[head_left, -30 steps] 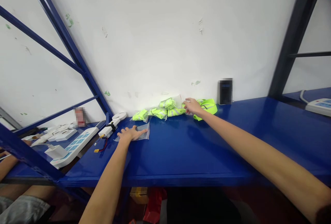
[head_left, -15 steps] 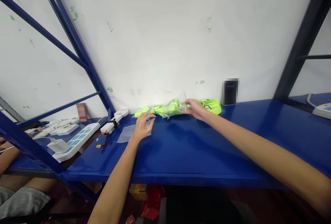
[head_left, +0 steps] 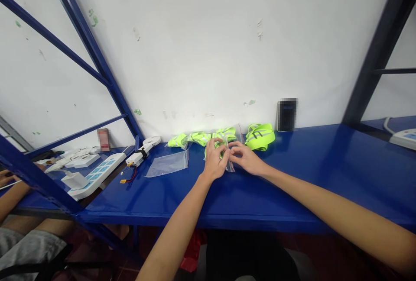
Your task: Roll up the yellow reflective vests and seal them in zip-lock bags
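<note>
My left hand (head_left: 214,159) and my right hand (head_left: 243,156) meet over the middle of the blue shelf (head_left: 292,185). Both pinch the same clear plastic bag (head_left: 227,155), which has a neon yellow-green folded item inside. Behind them, along the wall, lies a row of bagged neon items (head_left: 198,137). A loose neon vest (head_left: 260,135) lies to the right of that row. An empty clear bag (head_left: 167,163) lies flat on the shelf to the left of my hands.
A small white fan with a battery and red wire (head_left: 139,155) and a white power strip (head_left: 97,175) lie at the left. A dark box (head_left: 286,115) stands against the wall. Another person's arm (head_left: 9,194) shows at far left. Another power strip (head_left: 403,136) is at far right.
My left hand left the empty flat bag and moved right. My right hand pulled one bagged neon item away from the row toward me. Both hands now hold it together.
</note>
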{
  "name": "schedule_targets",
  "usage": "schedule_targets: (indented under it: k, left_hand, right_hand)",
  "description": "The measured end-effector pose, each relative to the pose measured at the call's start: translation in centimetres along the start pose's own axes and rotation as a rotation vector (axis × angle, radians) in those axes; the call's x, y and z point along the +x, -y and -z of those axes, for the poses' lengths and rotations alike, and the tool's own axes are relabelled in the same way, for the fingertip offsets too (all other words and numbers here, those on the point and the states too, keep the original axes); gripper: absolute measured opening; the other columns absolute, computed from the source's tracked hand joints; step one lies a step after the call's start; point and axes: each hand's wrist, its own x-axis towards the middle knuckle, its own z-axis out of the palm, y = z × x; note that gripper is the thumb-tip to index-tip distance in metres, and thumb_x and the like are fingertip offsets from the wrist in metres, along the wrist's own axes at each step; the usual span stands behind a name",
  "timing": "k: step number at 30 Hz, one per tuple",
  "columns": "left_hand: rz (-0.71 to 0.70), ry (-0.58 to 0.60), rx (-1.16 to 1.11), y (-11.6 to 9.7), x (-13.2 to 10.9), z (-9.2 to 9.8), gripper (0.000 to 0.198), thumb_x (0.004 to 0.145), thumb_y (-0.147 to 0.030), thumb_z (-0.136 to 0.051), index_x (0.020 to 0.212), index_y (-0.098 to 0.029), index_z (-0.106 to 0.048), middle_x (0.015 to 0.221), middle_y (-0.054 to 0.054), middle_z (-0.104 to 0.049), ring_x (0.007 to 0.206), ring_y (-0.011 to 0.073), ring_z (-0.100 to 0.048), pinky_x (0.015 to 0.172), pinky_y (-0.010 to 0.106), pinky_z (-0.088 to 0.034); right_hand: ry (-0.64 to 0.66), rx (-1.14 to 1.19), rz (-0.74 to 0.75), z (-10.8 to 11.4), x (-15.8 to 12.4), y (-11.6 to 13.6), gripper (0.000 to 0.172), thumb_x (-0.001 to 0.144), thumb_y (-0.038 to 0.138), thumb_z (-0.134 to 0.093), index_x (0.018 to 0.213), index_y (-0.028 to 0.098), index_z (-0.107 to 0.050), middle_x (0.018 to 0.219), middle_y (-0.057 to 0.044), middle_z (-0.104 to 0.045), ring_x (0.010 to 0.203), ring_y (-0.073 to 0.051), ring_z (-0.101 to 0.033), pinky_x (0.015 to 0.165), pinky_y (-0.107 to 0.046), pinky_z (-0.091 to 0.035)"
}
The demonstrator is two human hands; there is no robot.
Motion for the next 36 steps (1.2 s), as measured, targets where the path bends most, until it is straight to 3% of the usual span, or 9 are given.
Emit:
schedule_targets:
  k: [8, 15, 22, 26, 28, 31, 33, 36]
  left_hand:
    - [0.051, 0.083, -0.157, 0.7, -0.5, 0.5, 0.027, 0.094, -0.033, -0.046, 0.078, -0.018, -0.061, 0.116, 0.009, -0.047, 0.12, 0.0231, -0.044, 0.106, 0.039, -0.033]
    - [0.051, 0.071, -0.16, 1.0, -0.4, 0.6, 0.028, 0.094, -0.034, -0.047, 0.076, -0.017, -0.061, 0.114, 0.008, -0.048, 0.118, 0.0229, -0.046, 0.106, 0.039, -0.033]
    - [0.017, 0.079, -0.087, 1.1, -0.6, 0.3, 0.028, 0.095, -0.032, -0.044, 0.08, -0.018, -0.062, 0.116, 0.01, -0.049, 0.117, 0.0225, -0.047, 0.104, 0.04, -0.035]
    - [0.01, 0.08, -0.092, 1.0, -0.6, -0.1, 0.024, 0.094, -0.03, -0.047, 0.08, -0.018, -0.063, 0.119, 0.011, -0.049, 0.119, 0.0233, -0.047, 0.105, 0.042, -0.035]
    - [0.047, 0.037, -0.152, 0.9, -0.4, -0.2, 0.025, 0.093, -0.03, -0.047, 0.076, -0.017, -0.06, 0.12, 0.011, -0.05, 0.12, 0.0232, -0.047, 0.105, 0.041, -0.035]
    - [0.164, -0.126, -0.294, 1.1, 0.0, -0.2, 0.028, 0.094, -0.029, -0.044, 0.071, -0.017, -0.056, 0.118, 0.011, -0.052, 0.118, 0.0215, -0.05, 0.104, 0.036, -0.037]
    - [0.203, -0.227, -0.344, 1.3, 0.2, 0.0, 0.029, 0.093, -0.028, -0.043, 0.068, -0.018, -0.054, 0.114, 0.01, -0.054, 0.115, 0.0205, -0.052, 0.103, 0.034, -0.038]
    - [0.22, -0.304, -0.291, 2.1, 0.3, 0.4, 0.026, 0.092, -0.026, -0.042, 0.068, -0.019, -0.052, 0.102, 0.007, -0.059, 0.107, 0.019, -0.056, 0.097, 0.031, -0.041]
  right_hand:
    - [0.061, -0.035, 0.052, 0.0, -0.4, -0.3, 0.03, 0.083, 0.048, -0.064, 0.075, 0.019, -0.063, 0.118, -0.008, -0.047, 0.107, -0.023, -0.057, 0.097, -0.041, -0.045]
    - [0.11, -0.025, 0.041, 0.0, -0.5, -0.3, 0.036, 0.092, 0.052, -0.048, 0.088, 0.022, -0.067, 0.121, -0.007, -0.048, 0.118, -0.025, -0.049, 0.106, -0.043, -0.038]
    - [0.009, -0.027, 0.04, -0.3, -0.4, -0.9, 0.028, 0.091, 0.044, -0.051, 0.081, 0.02, -0.061, 0.112, -0.007, -0.054, 0.106, -0.021, -0.056, 0.1, -0.042, -0.043]
    - [-0.05, 0.083, -0.04, -0.8, -0.1, -1.2, 0.025, 0.084, 0.041, -0.057, 0.071, 0.019, -0.055, 0.107, -0.006, -0.057, 0.099, -0.021, -0.058, 0.093, -0.04, -0.05]
    - [-0.107, 0.232, -0.125, -1.0, 0.3, -1.2, 0.025, 0.081, 0.04, -0.059, 0.07, 0.02, -0.052, 0.103, -0.005, -0.059, 0.093, -0.02, -0.061, 0.088, -0.04, -0.053]
    - [-0.251, 0.433, -0.276, -1.0, 0.8, -1.1, 0.024, 0.082, 0.04, -0.058, 0.073, 0.021, -0.047, 0.098, -0.005, -0.062, 0.08, -0.018, -0.065, 0.081, -0.039, -0.057]
    - [-0.323, 0.429, -0.317, -0.6, 0.9, -1.0, 0.022, 0.08, 0.036, -0.059, 0.075, 0.021, -0.044, 0.098, -0.004, -0.062, 0.073, -0.016, -0.066, 0.072, -0.036, -0.058]
    - [-0.31, 0.238, -0.248, 0.1, 0.5, -0.9, 0.02, 0.074, 0.025, -0.06, 0.083, 0.023, -0.043, 0.1, -0.002, -0.061, 0.063, -0.013, -0.064, 0.056, -0.028, -0.054]
